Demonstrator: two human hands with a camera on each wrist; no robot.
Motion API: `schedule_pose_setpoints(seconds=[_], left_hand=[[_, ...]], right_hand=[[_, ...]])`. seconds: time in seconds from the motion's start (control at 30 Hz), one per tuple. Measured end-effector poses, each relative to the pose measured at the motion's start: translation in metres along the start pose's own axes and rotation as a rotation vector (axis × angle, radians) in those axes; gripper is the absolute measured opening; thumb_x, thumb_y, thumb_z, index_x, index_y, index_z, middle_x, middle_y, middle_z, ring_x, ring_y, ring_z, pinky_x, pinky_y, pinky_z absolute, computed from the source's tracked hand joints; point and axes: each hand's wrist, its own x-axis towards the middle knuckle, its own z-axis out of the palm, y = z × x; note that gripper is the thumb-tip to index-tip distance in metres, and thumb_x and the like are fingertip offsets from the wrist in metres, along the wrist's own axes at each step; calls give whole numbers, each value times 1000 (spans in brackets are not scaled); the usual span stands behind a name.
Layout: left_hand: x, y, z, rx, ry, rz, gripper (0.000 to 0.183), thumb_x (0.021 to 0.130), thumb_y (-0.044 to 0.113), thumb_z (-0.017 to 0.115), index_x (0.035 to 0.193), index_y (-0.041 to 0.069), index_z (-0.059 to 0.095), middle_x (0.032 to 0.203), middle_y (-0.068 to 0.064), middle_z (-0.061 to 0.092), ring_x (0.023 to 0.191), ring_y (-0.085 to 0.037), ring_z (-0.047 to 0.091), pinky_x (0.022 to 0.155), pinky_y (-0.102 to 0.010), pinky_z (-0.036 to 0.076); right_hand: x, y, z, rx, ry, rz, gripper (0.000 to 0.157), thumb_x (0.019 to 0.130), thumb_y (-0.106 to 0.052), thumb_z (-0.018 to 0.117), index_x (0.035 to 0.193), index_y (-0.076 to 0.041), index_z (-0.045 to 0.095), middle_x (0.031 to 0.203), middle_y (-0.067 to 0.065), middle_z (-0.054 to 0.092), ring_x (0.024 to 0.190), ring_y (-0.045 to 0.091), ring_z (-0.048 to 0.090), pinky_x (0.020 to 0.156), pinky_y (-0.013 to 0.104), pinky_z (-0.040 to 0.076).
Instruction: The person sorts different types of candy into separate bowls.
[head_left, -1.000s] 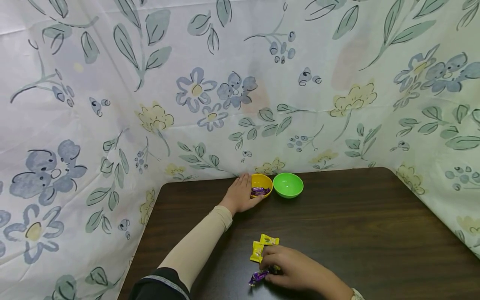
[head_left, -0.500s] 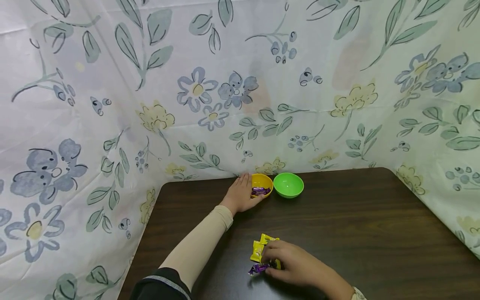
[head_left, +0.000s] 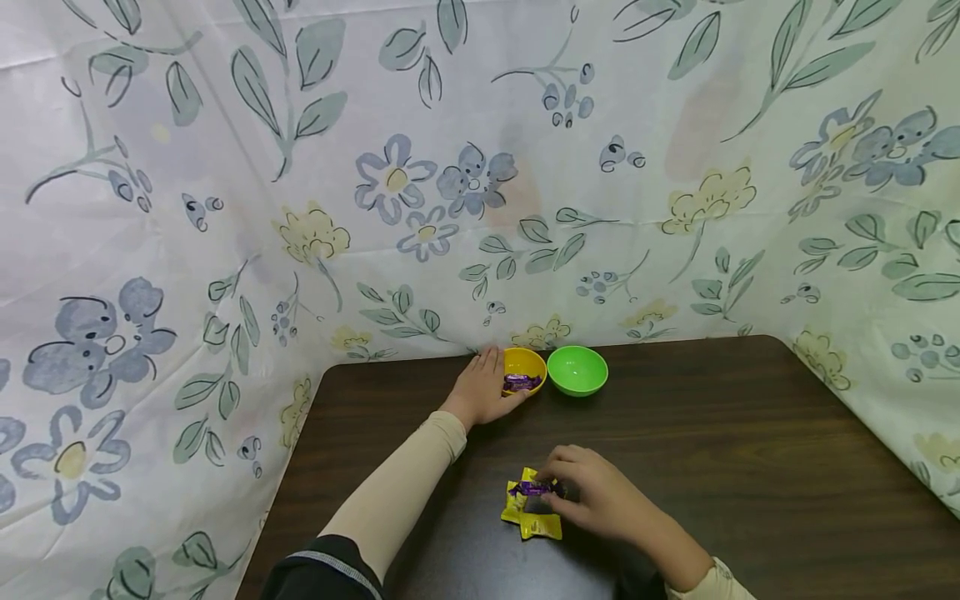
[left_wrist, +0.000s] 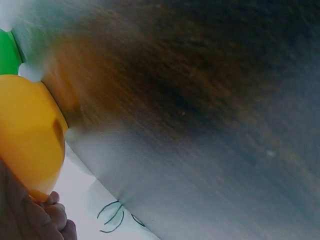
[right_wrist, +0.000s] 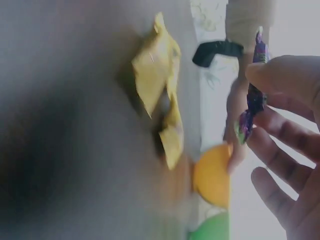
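Observation:
My right hand point(head_left: 596, 492) pinches a purple-wrapped candy point(head_left: 532, 488) between thumb and fingers, just above several yellow-wrapped candies point(head_left: 542, 527) on the table. In the right wrist view the purple candy point(right_wrist: 256, 100) is raised, clear of the yellow candies point(right_wrist: 152, 67). My left hand point(head_left: 483, 392) holds the orange-yellow bowl point(head_left: 525, 360) at its left side, its thumb along the front rim. Purple-wrapped candy point(head_left: 521, 382) lies inside that bowl. The left wrist view shows the bowl's outer wall point(left_wrist: 35, 125) with fingertips at the rim.
A green bowl point(head_left: 576, 371) stands right beside the orange-yellow one, near the back edge of the dark wooden table point(head_left: 712, 442). Floral cloth point(head_left: 420, 283) hangs behind the table and along both sides.
My right hand has lifted the purple candy from the table and carried it forward over the yellow candies, uncovering the nearest yellow one. The left hand stays at the bowl.

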Motion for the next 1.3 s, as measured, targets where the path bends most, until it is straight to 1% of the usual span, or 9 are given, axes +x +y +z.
schedule_pose_setpoints(seconds=[0.2,0.33,0.43,0.53,0.67,0.77,0.83,1.03,1.3], left_hand=[[-1,1,-1,0,3,-3,103,101,76,32,169,0,18,177,-20,20,165,-32,20,135,-43,17],[-1,1,-1,-9,5,-2,104,100,76,32,169,-1,18,177,-20,20,165,-32,20,135,-43,17],[-1,2,0,-18,4,2,105,100,77,33,169,-1,18,177,-20,20,165,-33,21,135,-44,18],[0,1,2,-16,0,5,104,100,77,33,169,0,18,177,-20,19,165,-33,21,135,-44,18],[1,0,4,2,-3,1,103,101,76,31,169,0,17,177,-19,18,166,-32,20,135,-44,17],[1,-1,4,4,-3,1,103,102,76,30,169,-1,16,177,-20,18,166,-32,19,135,-43,17],[1,0,4,2,-2,5,103,102,75,30,168,-2,17,177,-20,18,166,-32,19,135,-43,17],[1,1,4,0,-11,7,103,102,76,29,169,-2,16,177,-20,18,166,-31,18,135,-43,17],[0,2,2,8,6,3,103,102,76,29,168,-2,18,177,-19,20,165,-31,20,135,-43,18]], right_hand=[[12,20,-13,-54,79,28,20,86,-11,88,102,-17,78,98,-8,70,85,7,62,73,26,55],[17,36,-21,-86,105,96,20,85,-11,88,102,-16,79,97,-7,71,84,8,66,73,27,57],[19,46,-24,-120,108,160,20,85,-12,89,102,-15,79,96,-7,71,85,8,68,75,31,59],[23,56,-26,-184,105,210,20,85,-15,89,102,-15,80,94,-5,71,83,9,66,75,34,58],[32,66,-26,-311,101,257,18,86,-21,89,101,-15,80,91,-4,69,79,12,62,74,37,53],[39,72,-27,-379,110,276,17,87,-22,88,100,-14,80,91,-1,70,79,17,63,73,41,53],[43,75,-27,-399,120,284,17,87,-22,87,100,-13,80,93,1,72,80,20,66,73,43,54],[53,83,-26,-423,134,314,17,91,-24,84,102,-12,81,98,4,75,85,23,69,75,47,56],[68,86,-25,-456,144,358,17,93,-24,82,105,-12,80,102,6,73,91,28,67,75,47,52]])
